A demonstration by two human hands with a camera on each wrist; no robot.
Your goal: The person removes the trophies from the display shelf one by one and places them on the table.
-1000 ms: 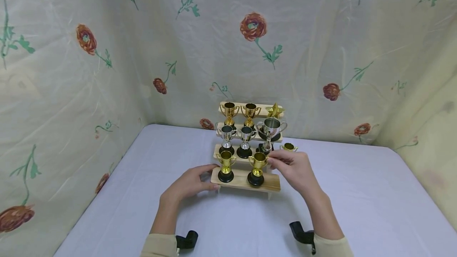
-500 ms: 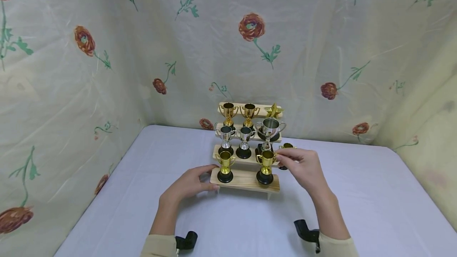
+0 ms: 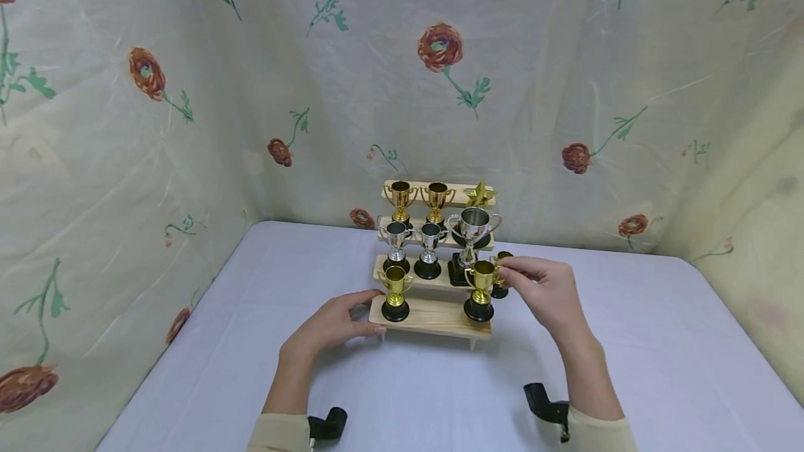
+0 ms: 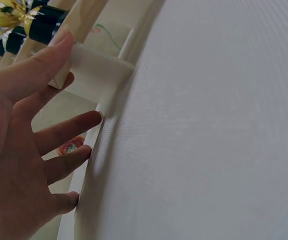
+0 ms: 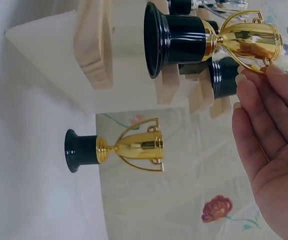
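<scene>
My right hand (image 3: pixel 545 291) pinches one handle of a small gold trophy cup (image 3: pixel 481 284) at the right end of the wooden tiered stand's lowest plank (image 3: pixel 430 318). In the right wrist view this cup's black base sits a little above the plank, with a gap between. My left hand (image 3: pixel 333 323) grips the plank's left end between thumb and index finger, other fingers spread, as the left wrist view shows. A second gold cup (image 3: pixel 395 291) stands at the plank's left. Another gold trophy (image 5: pixel 134 146) stands on the table beside the stand's right side.
Higher tiers carry two small silver cups (image 3: pixel 429 243), a larger silver trophy (image 3: pixel 474 225), two gold cups (image 3: pixel 400 197) and a gold star (image 3: pixel 480 195). The white-covered table (image 3: pixel 628 340) extends around the stand, with a floral curtain (image 3: pixel 534 75) behind.
My right hand has carried the gold cup rightward along the lowest plank, from right of centre to its right end. My left hand stays at the plank's left end.
</scene>
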